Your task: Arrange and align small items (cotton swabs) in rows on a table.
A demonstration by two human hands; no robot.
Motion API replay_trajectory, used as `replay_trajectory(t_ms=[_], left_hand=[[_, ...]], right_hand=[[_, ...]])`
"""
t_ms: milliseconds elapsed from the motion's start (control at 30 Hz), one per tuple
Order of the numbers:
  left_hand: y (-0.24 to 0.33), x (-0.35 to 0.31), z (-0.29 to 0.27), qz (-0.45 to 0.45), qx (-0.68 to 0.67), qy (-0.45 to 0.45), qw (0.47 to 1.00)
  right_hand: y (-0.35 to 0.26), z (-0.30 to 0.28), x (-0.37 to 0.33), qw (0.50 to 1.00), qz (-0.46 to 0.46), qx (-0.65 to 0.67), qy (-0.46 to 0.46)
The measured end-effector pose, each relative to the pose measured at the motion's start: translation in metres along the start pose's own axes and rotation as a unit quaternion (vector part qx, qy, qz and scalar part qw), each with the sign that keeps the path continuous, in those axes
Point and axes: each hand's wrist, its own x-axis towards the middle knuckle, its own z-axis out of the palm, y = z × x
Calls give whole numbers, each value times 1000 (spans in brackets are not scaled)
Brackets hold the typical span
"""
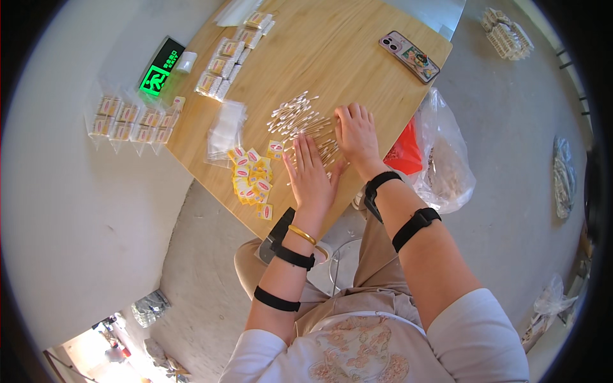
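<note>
My left hand [311, 175] lies over the near part of a loose heap of cotton swabs [294, 117], fingers stretched out and thumb spread. At the heap's right side is my right hand [357, 133], its fingers bent downward and slightly apart; nothing shows held in it, though its palm is hidden. More swab sticks show between the two hands. Just left of my left hand, small yellow-and-white cards [252, 179] lie in a loose pile. Flat clear plastic bags [226, 131] are stacked beyond the cards.
Filled swab packs stand in a row [220, 64] at the far left of the wooden table [332, 48]; others [131, 124] lie by its left edge. A phone [410, 57] rests at the far right. A clear bag [444, 159] and red bag [407, 150] are beside the right edge.
</note>
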Motion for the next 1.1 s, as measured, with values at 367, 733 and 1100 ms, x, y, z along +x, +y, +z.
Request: replay_trajectory(t_ms=[367, 733, 1100], left_hand=[[-1, -4, -2, -15, 3, -14, 1000], [-2, -11, -4, 6, -5, -36, 999], [-2, -14, -6, 14, -8, -24, 1000]], right_hand=[[1, 0, 0, 1000, -8, -17, -2], [3, 1, -2, 1000, -4, -13, -5], [2, 1, -1, 1000, -6, -11, -4]])
